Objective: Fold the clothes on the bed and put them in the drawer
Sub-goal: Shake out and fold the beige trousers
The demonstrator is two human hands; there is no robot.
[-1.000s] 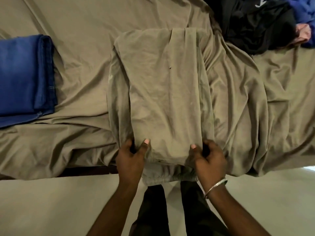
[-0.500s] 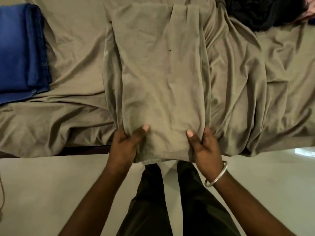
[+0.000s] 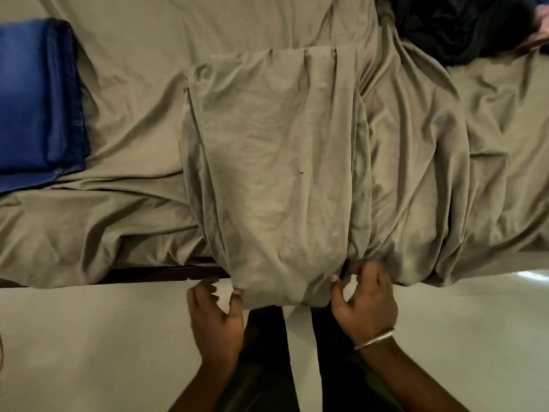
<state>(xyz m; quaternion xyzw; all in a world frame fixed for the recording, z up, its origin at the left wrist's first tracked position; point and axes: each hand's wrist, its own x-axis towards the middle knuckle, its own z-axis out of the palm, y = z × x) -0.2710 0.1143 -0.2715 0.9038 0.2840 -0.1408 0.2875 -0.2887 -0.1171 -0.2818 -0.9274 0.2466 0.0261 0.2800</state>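
Olive-tan sheet covers the bed (image 3: 136, 93) from edge to edge, creased heavily toward the right. On it, centred in view, lies the olive garment (image 3: 276, 173), folded into a long panel of nearly the same colour as the sheet; its near end hangs over the bed edge toward the person. A folded blue garment (image 3: 35, 105) sits at the left, well apart from the olive one. A dark pile of clothes (image 3: 457, 25), unfolded, lies at the far right corner.

Left hand (image 3: 215, 319): fingers loosely spread, thumb tip touching the lower left corner of the olive garment; no firm grip is evident. Right hand (image 3: 364, 298): fingers curled at the lower right corner, apparently pinching the fabric edge, though blur prevents certainty. A metal bangle (image 3: 374, 339) sits on the right wrist.

Risks, as judged: the overhanging end could slide off the bed if the hold stays uneven, undoing the fold. Since garment and sheet match in colour and lie in contact, the right hand could gather sheet along with the garment and drag the bedding. Lifting from one corner only would skew the panel.
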